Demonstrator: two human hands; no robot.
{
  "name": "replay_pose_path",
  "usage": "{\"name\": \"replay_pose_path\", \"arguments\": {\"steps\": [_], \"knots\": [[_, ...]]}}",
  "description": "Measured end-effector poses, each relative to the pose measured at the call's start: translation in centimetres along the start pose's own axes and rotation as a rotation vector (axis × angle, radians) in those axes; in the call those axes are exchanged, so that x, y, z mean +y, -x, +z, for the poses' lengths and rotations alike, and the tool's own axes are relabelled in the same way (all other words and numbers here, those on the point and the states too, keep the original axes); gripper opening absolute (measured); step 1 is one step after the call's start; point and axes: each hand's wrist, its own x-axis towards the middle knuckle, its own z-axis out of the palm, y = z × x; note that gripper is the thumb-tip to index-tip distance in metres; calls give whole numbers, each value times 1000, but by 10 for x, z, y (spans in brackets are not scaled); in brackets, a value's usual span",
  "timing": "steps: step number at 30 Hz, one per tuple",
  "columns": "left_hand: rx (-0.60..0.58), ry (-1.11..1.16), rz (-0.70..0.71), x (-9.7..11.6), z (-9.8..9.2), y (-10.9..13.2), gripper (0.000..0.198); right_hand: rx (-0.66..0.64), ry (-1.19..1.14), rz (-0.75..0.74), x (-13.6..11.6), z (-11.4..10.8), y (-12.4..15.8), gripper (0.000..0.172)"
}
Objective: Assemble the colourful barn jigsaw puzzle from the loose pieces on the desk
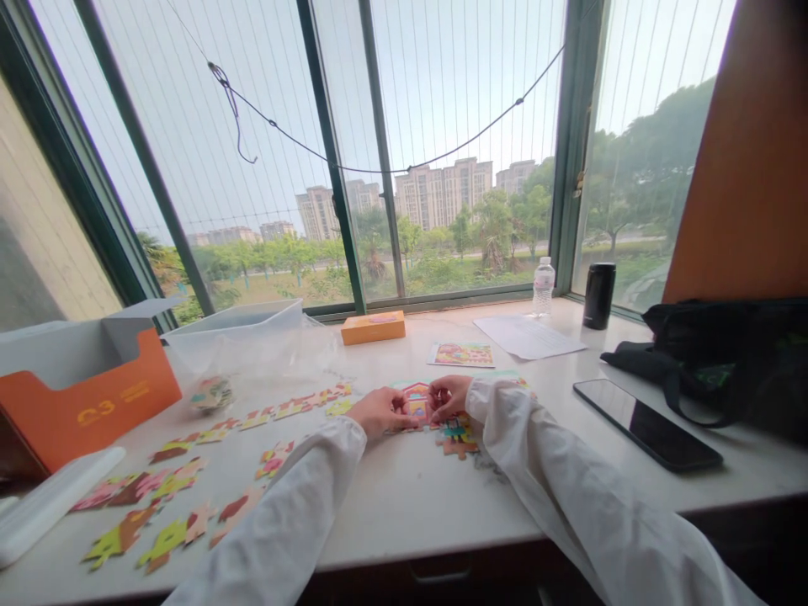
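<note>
My left hand and my right hand meet at the middle of the white table, both in white sleeves. Their fingers are curled and pinch a group of joined colourful puzzle pieces held between them. More joined pieces lie just below my right hand. Loose puzzle pieces are scattered over the left part of the table, and a row of pieces runs towards my left hand.
An orange box and a clear plastic bin stand at left. At the back lie a small orange box, a picture card, paper, a water bottle and a black cup. A phone and black bag are at right.
</note>
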Motion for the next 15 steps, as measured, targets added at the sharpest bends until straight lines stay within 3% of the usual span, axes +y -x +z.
{"name": "replay_pose_path", "arguments": {"steps": [4, 9, 12, 15], "knots": [[-11, -154, -34, 14, -4, 4, 41, 23, -18, -32, 5, -1, -4, 51], [67, -421, -138, 46, 2, 21, 28, 314, -80, -65, 14, -10, -13, 43], [220, -575, -218, 66, 19, 39, 23, 453, -33, -40, 18, -14, -16, 39], [456, -681, -153, 79, 45, 62, 25, 504, 25, -21, 21, -11, -17, 39]]}}
